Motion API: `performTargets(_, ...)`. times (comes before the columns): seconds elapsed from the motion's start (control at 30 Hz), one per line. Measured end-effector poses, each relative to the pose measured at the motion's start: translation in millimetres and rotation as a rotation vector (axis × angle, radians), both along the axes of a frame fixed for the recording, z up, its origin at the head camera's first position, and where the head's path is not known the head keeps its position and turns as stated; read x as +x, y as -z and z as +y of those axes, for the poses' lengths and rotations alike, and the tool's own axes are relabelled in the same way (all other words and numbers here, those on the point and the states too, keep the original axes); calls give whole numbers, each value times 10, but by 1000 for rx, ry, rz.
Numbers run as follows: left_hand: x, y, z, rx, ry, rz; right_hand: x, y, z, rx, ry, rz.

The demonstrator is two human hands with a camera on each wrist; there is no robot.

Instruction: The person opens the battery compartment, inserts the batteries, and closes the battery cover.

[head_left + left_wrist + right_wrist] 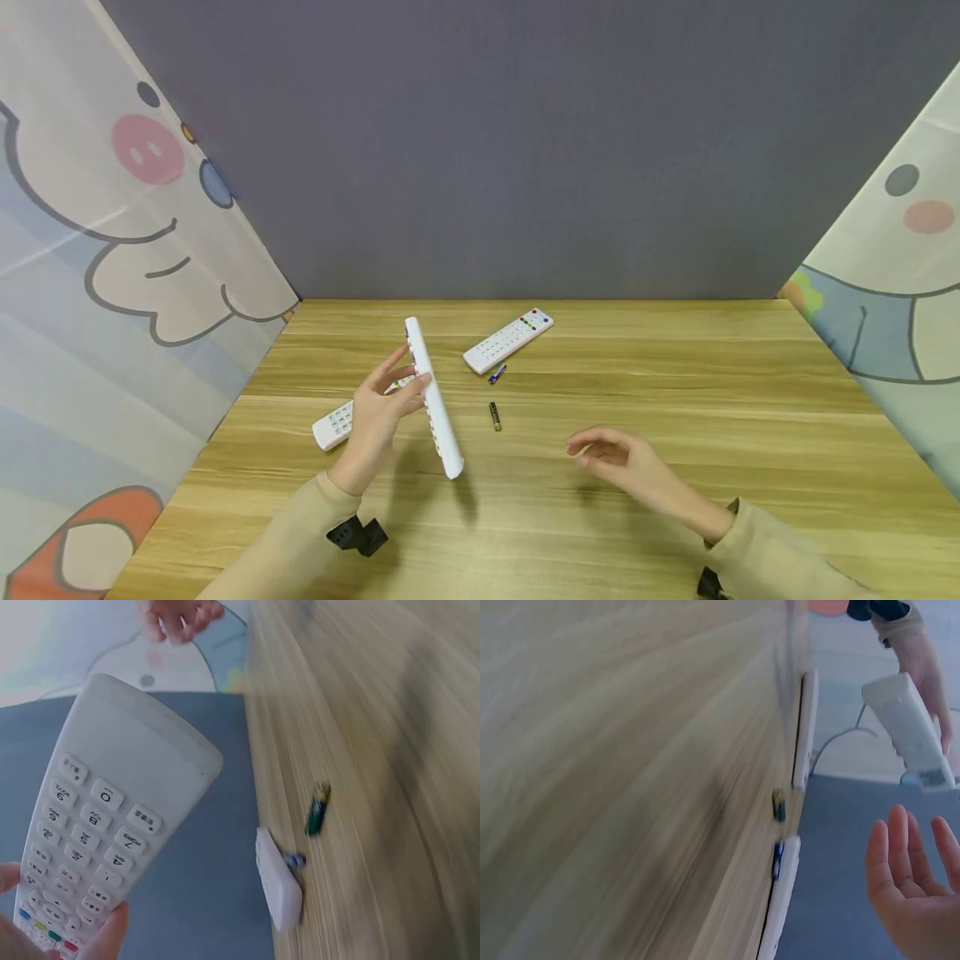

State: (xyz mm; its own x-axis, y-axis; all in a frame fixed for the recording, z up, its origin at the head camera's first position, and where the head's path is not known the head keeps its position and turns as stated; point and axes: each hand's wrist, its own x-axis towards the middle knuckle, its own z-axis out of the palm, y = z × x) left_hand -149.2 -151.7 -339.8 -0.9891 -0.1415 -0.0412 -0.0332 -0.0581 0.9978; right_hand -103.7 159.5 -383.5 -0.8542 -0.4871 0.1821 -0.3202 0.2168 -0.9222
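Raised above the table, a white remote control [435, 400] is gripped by my left hand [378, 417], thumb on one side and fingers on the other. The left wrist view shows the button face of that remote [90, 817], with number keys and coloured keys. My right hand [626, 467] hovers over the table to the right, fingers loosely bent and holding nothing. Between the hands lie a dark battery [495, 417] with a gold end and a blue battery [497, 374]. Behind them rests a second white remote [510, 340], buttons up.
A third white remote [333, 427] lies on the wooden table [675, 358], partly covered by my left hand. A grey panel [525, 150] stands along the table's back edge. Cartoon-printed sheets [67, 350] rise at both sides.
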Motion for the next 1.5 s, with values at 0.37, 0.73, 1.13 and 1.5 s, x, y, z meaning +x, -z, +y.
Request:
performTargets(0.37,-169,-64,-345,-306,7,28,-79,34,230,154,60,81)
performTargets(0.73,-349,-106,-614,-627,78,186,-111,115,343,360,103,380)
performTargets(1.13,-609,-58,-940,-938,214,350,-146,194,450,465,123,523)
performTargets(1.5,-820,-6,-1090,-1161,322,354,-143,191,513,472,122,480)
